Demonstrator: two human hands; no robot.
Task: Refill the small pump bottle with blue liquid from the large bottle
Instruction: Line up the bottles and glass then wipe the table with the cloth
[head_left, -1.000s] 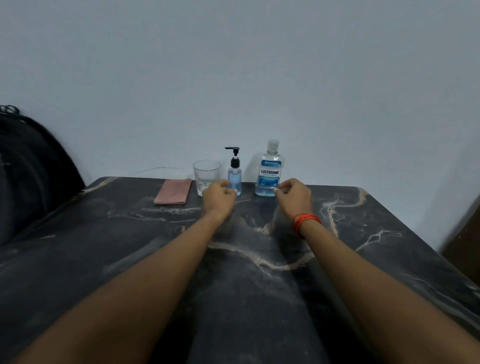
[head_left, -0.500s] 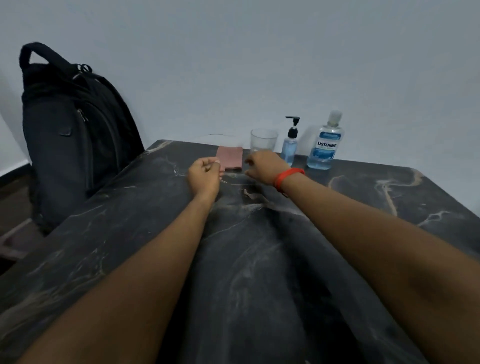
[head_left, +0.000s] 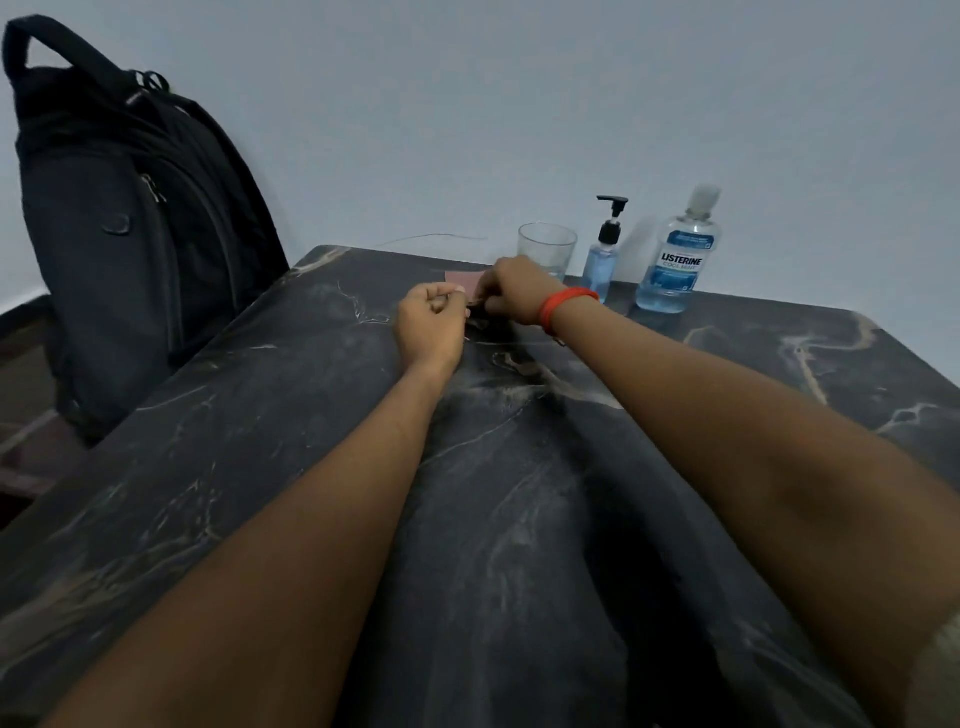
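Observation:
The small pump bottle (head_left: 602, 265) with a black pump head and blue liquid stands at the table's far edge. Right of it stands the large clear Listerine bottle (head_left: 675, 265), its blue liquid low and its cap on. My right hand (head_left: 514, 293), with an orange band at the wrist, is left of both bottles and pinches the near edge of a pink cloth (head_left: 460, 279). My left hand (head_left: 431, 325) lies curled in a fist just left of it, with nothing visible in it. Neither hand touches a bottle.
A clear drinking glass (head_left: 545, 248) stands just left of the pump bottle, behind my right hand. A black backpack (head_left: 130, 218) stands upright beside the table's left edge. The dark marble table (head_left: 519, 519) runs toward me, and a thin wire (head_left: 431, 237) lies at its far edge.
The view swung left, bringing the backpack into sight. Both hands moved away from the bottles to the pink cloth, and my right hand took hold of its edge.

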